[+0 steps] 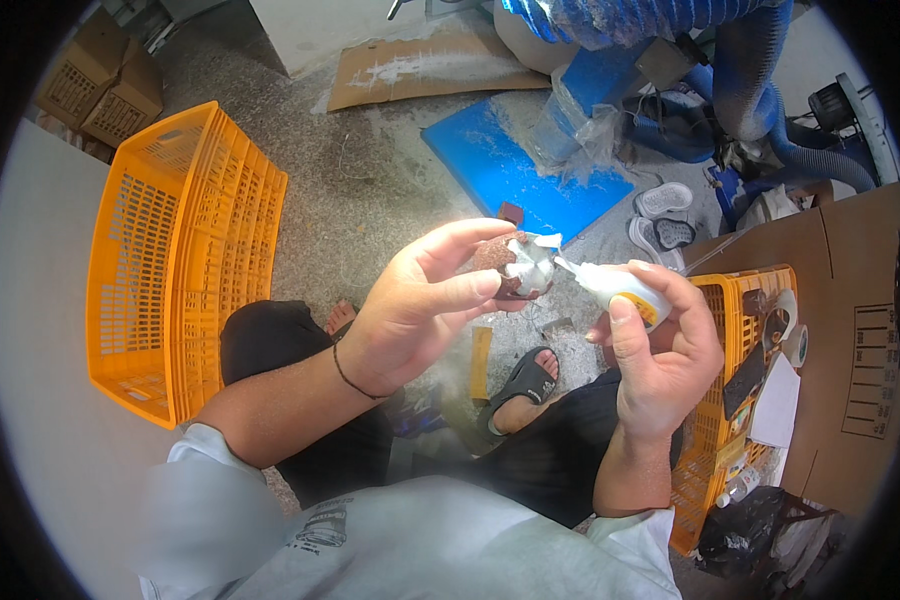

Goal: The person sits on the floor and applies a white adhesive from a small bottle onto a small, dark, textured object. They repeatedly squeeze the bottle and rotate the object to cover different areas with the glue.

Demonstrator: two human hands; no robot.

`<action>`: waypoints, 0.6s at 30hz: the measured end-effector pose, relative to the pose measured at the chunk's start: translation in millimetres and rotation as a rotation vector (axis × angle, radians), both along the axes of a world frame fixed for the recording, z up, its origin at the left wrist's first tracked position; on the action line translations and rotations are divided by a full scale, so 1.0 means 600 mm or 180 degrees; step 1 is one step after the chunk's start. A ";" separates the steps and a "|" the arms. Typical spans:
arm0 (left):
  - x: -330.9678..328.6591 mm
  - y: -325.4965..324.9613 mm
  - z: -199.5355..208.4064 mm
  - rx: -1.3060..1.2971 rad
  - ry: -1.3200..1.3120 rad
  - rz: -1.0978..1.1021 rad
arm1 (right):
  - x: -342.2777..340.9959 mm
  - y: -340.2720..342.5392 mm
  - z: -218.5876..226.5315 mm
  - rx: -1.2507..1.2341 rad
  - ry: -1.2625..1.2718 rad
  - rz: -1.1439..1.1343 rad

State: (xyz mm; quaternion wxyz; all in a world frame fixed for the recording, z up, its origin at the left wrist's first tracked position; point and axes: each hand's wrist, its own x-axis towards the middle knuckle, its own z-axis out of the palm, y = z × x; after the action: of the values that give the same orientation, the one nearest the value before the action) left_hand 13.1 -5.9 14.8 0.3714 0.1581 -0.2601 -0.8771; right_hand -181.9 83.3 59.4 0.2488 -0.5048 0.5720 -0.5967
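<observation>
My left hand [420, 290] grips a rough, brown, roundish piece [498, 262] between thumb and fingers. White, jagged-looking parts show on its right side; its kind I cannot make out. In my right hand [660, 340] is a small white squeeze bottle [625, 292] with a yellow label. The bottle lies tilted, its thin nozzle pointing left at the white part of the brown piece. Whether the tip touches it I cannot tell. Both hands are raised in front of me, above the floor.
Stacked orange plastic crates [185, 260] stand at the left. Another orange crate [705, 480] at the right bears assorted items beside a large cardboard sheet [840, 330]. Ahead lie a blue board [530, 180] and grey shoes [662, 215]; a blue hose [755, 90] hangs beyond.
</observation>
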 end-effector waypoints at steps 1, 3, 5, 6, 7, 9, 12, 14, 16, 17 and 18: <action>0.000 0.000 0.000 -0.0012 0.0004 -0.0005 | -0.001 0.002 0.002 0.0004 -0.0027 -0.0018; 0.000 0.000 0.001 -0.0027 -0.0011 -0.0003 | -0.003 0.005 0.005 0.0037 -0.0278 0.0042; 0.001 0.001 0.002 -0.0035 -0.0023 0.0008 | -0.004 0.004 0.004 0.0080 -0.0040 0.0065; 0.001 0.001 0.003 -0.0027 -0.0048 0.0011 | -0.004 0.003 0.003 0.0114 -0.0010 0.0115; 0.001 0.000 0.002 -0.0024 -0.0046 0.0015 | -0.004 0.003 0.002 0.0086 0.0067 0.0095; 0.000 0.000 0.002 -0.0023 -0.0052 0.0022 | -0.004 0.002 0.000 0.0055 0.0041 0.0123; 0.000 0.000 0.001 -0.0025 -0.0054 0.0030 | -0.002 0.004 0.000 0.0016 -0.0027 0.0034; 0.001 0.001 0.001 -0.0023 -0.0032 0.0029 | -0.003 0.002 0.000 0.0034 0.0053 0.0090; 0.000 0.000 0.001 -0.0012 -0.0037 0.0034 | -0.003 0.003 0.001 0.0059 0.0060 0.0072; 0.000 0.000 0.001 -0.0011 -0.0024 0.0034 | -0.003 0.005 0.002 0.0068 0.0035 0.0017; 0.000 0.000 0.001 -0.0016 -0.0047 0.0032 | -0.002 0.005 0.002 0.0078 0.0009 -0.0036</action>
State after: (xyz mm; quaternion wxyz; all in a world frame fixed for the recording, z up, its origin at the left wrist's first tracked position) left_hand 13.3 -5.8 15.7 0.3744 0.1650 -0.2642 -0.8734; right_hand -183.2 86.6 60.8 0.2509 -0.4993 0.5825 -0.5903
